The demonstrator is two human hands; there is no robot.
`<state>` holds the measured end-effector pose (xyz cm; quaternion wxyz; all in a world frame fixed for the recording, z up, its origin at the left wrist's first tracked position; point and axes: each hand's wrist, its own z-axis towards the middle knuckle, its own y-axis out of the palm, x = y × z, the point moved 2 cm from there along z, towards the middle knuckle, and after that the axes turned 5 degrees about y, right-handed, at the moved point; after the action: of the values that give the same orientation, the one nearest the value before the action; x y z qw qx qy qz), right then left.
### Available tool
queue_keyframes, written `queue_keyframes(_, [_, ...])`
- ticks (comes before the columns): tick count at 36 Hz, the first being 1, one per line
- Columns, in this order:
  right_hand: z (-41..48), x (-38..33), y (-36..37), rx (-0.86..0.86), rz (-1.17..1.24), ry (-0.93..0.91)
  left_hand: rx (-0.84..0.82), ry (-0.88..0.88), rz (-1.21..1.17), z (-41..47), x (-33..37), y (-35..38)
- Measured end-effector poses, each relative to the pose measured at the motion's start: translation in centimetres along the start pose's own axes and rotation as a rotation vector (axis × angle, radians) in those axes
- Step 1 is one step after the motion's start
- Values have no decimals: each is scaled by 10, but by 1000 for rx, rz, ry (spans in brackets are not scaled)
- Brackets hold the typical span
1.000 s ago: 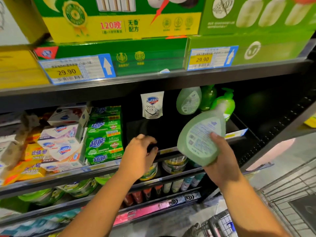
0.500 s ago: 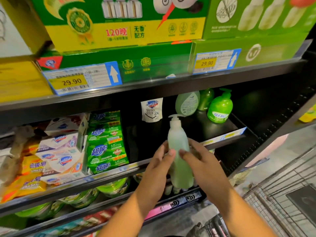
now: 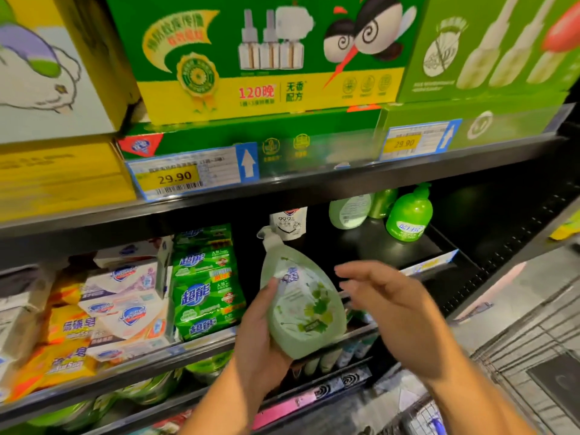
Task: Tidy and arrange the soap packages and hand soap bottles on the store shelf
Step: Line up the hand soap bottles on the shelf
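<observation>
The left hand (image 3: 262, 337) grips a pale green pump soap bottle (image 3: 301, 306), tilted, before the shelf (image 3: 370, 246); the right hand (image 3: 395, 312) hovers beside it, fingers loosely spread

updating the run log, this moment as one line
left hand: grips pale green plastic pump soap bottle | right hand: open, beside bottle, not holding | bottle: tilted, in front of black metal shelf

The left tag (image 3: 183, 174) and right tag (image 3: 414, 141) read 29.90, the green box (image 3: 270, 92) 120晚 and 无香配方, the soap packs (image 3: 204, 293) 超能, the white pouch (image 3: 288, 222) 99.9
</observation>
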<state>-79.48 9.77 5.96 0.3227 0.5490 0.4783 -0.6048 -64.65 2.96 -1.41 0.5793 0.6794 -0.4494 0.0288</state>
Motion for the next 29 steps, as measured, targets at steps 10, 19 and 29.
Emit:
queue_keyframes(10, [19, 36, 26, -22, -200, 34, -189, 52, 253, -6, 7, 9])
queue_keyframes(19, [22, 28, 12, 32, 323, 221, -209, 131, 468, -3, 1, 23])
queue_keyframes(29, [20, 44, 13, -61, 39, 299, -51, 50, 106, 2, 0, 12])
